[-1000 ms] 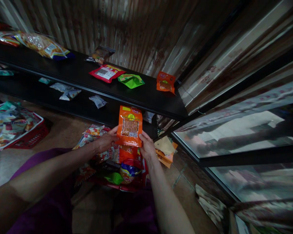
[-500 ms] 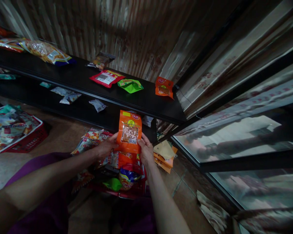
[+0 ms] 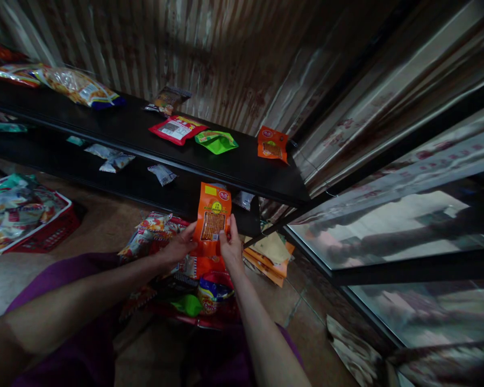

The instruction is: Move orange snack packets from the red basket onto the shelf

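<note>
An orange snack packet (image 3: 212,217) with a clear window stands upright between both my hands, just below the front edge of the black shelf (image 3: 242,166). My left hand (image 3: 180,246) pinches its lower left corner. My right hand (image 3: 230,246) grips its lower right edge, fingers closed on it. Under the hands sits a red basket (image 3: 204,317) full of mixed snack bags. A matching orange packet (image 3: 272,144) lies on the shelf's right end.
On the shelf lie a green pouch (image 3: 216,141), a red packet (image 3: 176,129) and a large bag (image 3: 78,86). Small packets rest on the lower shelf (image 3: 116,161). Another red basket (image 3: 28,215) stands far left. A glass-fronted case (image 3: 387,226) fills the right.
Both hands have drawn closer together on the orange packet, which now looks narrower and turned a little. The right hand shifted left along its edge.
</note>
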A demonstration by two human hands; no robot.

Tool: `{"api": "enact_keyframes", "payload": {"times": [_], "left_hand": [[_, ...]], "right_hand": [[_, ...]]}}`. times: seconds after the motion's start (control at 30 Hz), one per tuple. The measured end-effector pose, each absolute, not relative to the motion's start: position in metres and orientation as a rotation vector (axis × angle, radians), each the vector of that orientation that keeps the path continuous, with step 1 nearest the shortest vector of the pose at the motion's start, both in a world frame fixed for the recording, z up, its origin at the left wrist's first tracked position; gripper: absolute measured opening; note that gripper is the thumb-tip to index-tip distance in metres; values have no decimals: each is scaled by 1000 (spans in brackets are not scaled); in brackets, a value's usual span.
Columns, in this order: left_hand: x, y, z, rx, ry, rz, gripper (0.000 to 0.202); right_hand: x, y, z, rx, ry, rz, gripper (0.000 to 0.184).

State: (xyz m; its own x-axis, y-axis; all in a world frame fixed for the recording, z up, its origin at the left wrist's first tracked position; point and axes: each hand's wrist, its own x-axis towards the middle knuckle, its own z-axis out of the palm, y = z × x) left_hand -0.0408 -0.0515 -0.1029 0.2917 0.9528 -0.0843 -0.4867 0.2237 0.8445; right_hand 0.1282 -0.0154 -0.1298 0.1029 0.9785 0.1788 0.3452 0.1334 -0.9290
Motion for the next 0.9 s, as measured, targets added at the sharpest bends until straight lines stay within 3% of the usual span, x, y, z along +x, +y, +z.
{"api": "enact_keyframes", "payload": {"times": [0.2,0.6,0.9], "left_hand": [[-35,-56,-96,827,716,1086,67],[-34,-60,-91,776,691,1033,73],[-35,-60,-98,895,782,980,74]], "right_hand": [[117,-20,-120,-1508,-1597,714,61],[101,-25,-127,-1338,-1306,1094,67],[100,-31,-113,-1267,-1121,1373,49]]}}
